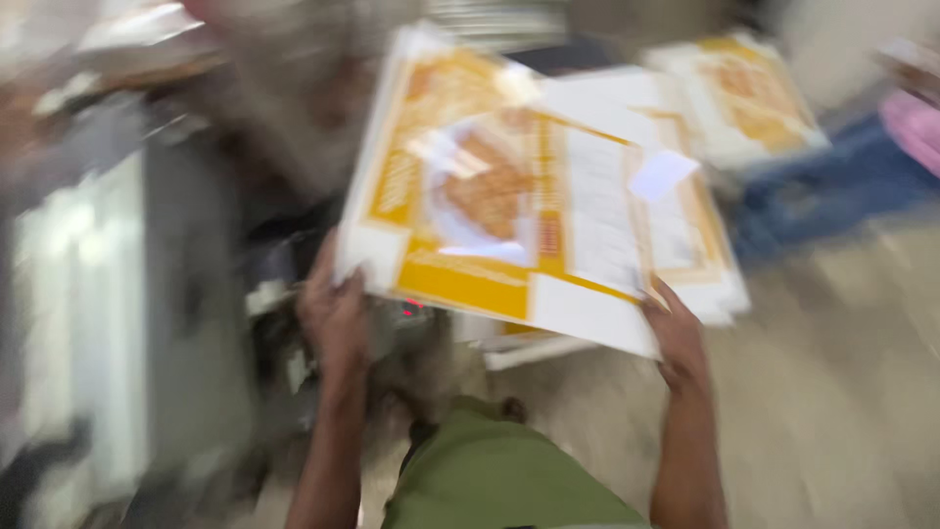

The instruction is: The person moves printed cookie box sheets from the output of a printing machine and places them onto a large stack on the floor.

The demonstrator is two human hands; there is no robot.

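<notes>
Fingers of the left hand [336, 312] curl around the near left corner of a stack of flat cardboard sheets [509, 196], while the fingers of the right hand [676, 338] clamp the near right corner, so both hands are closed on the stack and hold it up in front of the person. Nearest the camera, below the forearms, sits a knee in green cloth [499, 480], with a pale floor [842, 411] spreading to the right. The stack lies between the two hands and reaches away from them, tilted, its near edge at the fingertips and its far edge higher in the view. Its sheets are thin, stiff and smooth, printed yellow and white with an orange picture in the middle, and their edges are cut into flaps; lower sheets fan out to the right beneath the top one. Under the stack a small red light [411, 309] glows on something dark that is too blurred to tell. To the left stands a grey and white machine body [108, 323], just beside the left hand. Farther off, at the upper right, another pile of the same yellow sheets [744, 98] rests apart from the held stack, and beside it lie blue cloth [842, 186] and a bit of pink [916, 122]. Everything is smeared by motion blur.
</notes>
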